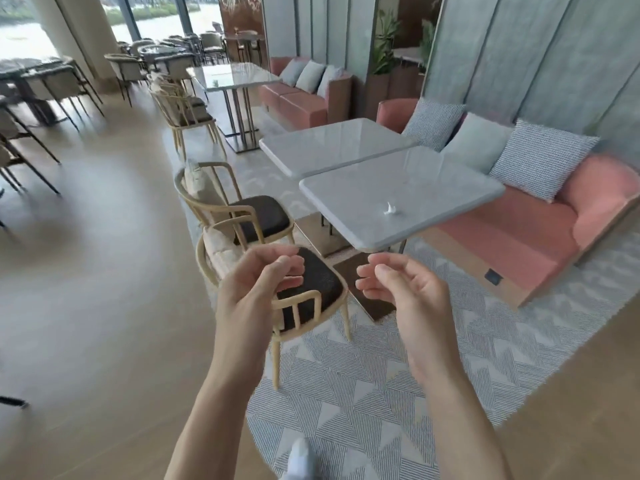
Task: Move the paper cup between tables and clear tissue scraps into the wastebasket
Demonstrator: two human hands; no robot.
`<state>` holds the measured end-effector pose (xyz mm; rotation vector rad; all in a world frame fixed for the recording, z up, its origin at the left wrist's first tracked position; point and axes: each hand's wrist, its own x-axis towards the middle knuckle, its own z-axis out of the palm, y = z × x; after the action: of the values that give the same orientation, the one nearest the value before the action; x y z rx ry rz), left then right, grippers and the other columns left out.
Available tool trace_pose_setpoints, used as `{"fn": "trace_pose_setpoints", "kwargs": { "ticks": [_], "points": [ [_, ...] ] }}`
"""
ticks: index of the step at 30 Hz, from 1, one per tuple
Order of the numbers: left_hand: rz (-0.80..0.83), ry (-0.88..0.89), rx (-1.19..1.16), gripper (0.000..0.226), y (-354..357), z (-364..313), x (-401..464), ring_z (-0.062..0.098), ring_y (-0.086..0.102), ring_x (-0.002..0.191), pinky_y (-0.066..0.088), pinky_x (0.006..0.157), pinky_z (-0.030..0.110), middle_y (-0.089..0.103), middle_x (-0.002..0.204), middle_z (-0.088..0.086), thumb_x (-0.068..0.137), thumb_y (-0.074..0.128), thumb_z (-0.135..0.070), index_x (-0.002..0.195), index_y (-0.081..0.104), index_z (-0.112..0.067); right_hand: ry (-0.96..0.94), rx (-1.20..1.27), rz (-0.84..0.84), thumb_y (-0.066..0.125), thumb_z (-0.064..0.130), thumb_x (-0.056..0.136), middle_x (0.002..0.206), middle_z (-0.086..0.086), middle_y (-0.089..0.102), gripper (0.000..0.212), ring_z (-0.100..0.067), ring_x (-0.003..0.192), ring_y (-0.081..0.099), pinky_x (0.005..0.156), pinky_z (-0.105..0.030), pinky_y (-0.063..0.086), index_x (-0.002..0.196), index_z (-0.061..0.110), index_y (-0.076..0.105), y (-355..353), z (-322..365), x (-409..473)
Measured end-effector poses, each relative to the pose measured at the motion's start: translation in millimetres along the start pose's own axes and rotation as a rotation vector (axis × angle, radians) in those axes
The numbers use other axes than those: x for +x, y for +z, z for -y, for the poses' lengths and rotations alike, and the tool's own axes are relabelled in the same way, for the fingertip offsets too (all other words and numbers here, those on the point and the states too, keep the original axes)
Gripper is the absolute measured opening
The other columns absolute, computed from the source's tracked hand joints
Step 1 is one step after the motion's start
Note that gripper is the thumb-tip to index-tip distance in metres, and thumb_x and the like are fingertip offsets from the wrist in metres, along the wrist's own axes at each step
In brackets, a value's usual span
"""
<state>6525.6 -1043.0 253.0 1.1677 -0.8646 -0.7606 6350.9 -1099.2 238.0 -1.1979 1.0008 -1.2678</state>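
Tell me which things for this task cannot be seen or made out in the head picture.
- Paper cup: not in the head view; none stands on the near table or the tables behind it.
- Wastebasket: not in view anywhere.
- Tissue scrap: too small and blurred to tell its shape or whether it is one piece.
- Left hand and right hand: fingers loosely curled; nothing shows in them.

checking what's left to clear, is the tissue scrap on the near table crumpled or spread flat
Crumpled: the small white tissue scrap is bunched on the near grey marble-look table, one twisted corner pointing up.
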Motion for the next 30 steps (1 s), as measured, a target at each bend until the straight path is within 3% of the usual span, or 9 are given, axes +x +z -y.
{"fn": "trace_pose_setpoints", "kwargs": {
  "ticks": [4, 8, 12, 18, 23, 26, 30],
  "points": [
    [0.063, -0.028, -0.011, 0.017, 49.5, 42.2, 84.2, 0.021, 0.072, 0.095, 0.057, 0.09, 0.037, 0.076, 0.092, 0.005, 0.088, 0.061, -0.024, 0.087, 0.079, -0.024, 0.024, -0.082, -0.06, 0.06, 0.005, 0.1, 0.093, -0.002, 0.08, 0.016, -0.018, 0.085, 0.077, 0.077, -0.022, 0.06, 0.103, 0.014, 0.074, -21.8, -25.5, 86.1],
    [0.105, -0.071, 0.022, 0.019, 106.8, 93.8, 189.7, 0.017, 0.073, 0.096, 0.058, 0.089, 0.033, 0.077, 0.094, 0.001, 0.089, 0.06, -0.026, 0.094, 0.077, -0.021, 0.018, -0.254, -0.115, 0.064, 0.01, 0.099, 0.093, 0.002, 0.079, 0.012, -0.015, 0.084, 0.076, 0.082, -0.032, 0.062, 0.102, 0.018, 0.073, -38.2, -44.9, 195.8],
    [0.147, -0.183, 0.056, 0.016, 169.5, 144.2, 293.7, 0.016, 0.07, 0.088, 0.057, 0.084, 0.034, 0.076, 0.093, 0.004, 0.098, 0.06, -0.008, 0.095, 0.075, -0.013, 0.069, -0.413, -0.114, 0.067, 0.016, 0.098, 0.094, 0.002, 0.077, 0.011, -0.011, 0.084, 0.075, 0.091, -0.045, 0.06, 0.106, 0.021, 0.071, -56.6, -51.8, 307.8],
    [0.201, -0.371, 0.128, 0.018, 236.7, 214.4, 391.0, 0.019, 0.071, 0.089, 0.058, 0.08, 0.03, 0.075, 0.102, 0.013, 0.103, 0.055, -0.006, 0.104, 0.072, -0.004, 0.163, -0.444, -0.151, 0.069, 0.014, 0.095, 0.097, 0.006, 0.076, 0.017, -0.013, 0.086, 0.075, 0.089, -0.043, 0.062, 0.102, 0.03, 0.07, -89.1, -92.3, 433.3],
    [0.164, -0.507, 0.193, 0.02, 274.9, 281.3, 447.5, 0.019, 0.072, 0.094, 0.06, 0.08, 0.031, 0.075, 0.108, 0.009, 0.104, 0.054, -0.008, 0.108, 0.073, -0.009, 0.3, -0.617, -0.043, 0.069, 0.01, 0.092, 0.116, 0.005, 0.069, 0.033, -0.006, 0.097, 0.068, 0.095, -0.035, 0.056, 0.123, 0.022, 0.066, -113.7, -158.9, 528.2],
    [0.126, -0.603, 0.203, 0.021, 299.5, 328.9, 476.0, 0.02, 0.071, 0.1, 0.061, 0.079, 0.029, 0.074, 0.107, 0.01, 0.103, 0.055, -0.01, 0.101, 0.073, -0.02, 0.344, -0.742, 0.095, 0.07, 0.011, 0.093, 0.13, 0.0, 0.064, 0.04, -0.018, 0.102, 0.068, 0.095, -0.036, 0.054, 0.131, 0.019, 0.063, -126.5, -202.9, 592.5],
    [-0.022, -0.763, 0.2, 0.021, 330.2, 385.5, 503.3, 0.021, 0.067, 0.098, 0.058, 0.092, 0.041, 0.07, 0.102, 0.009, 0.103, 0.054, -0.009, 0.103, 0.073, -0.017, 0.431, -0.903, 0.32, 0.07, 0.021, 0.094, 0.142, -0.009, 0.055, 0.048, -0.025, 0.126, 0.057, 0.103, -0.029, 0.042, 0.141, 0.018, 0.058, -136.7, -253.9, 666.3]
  ]
}}
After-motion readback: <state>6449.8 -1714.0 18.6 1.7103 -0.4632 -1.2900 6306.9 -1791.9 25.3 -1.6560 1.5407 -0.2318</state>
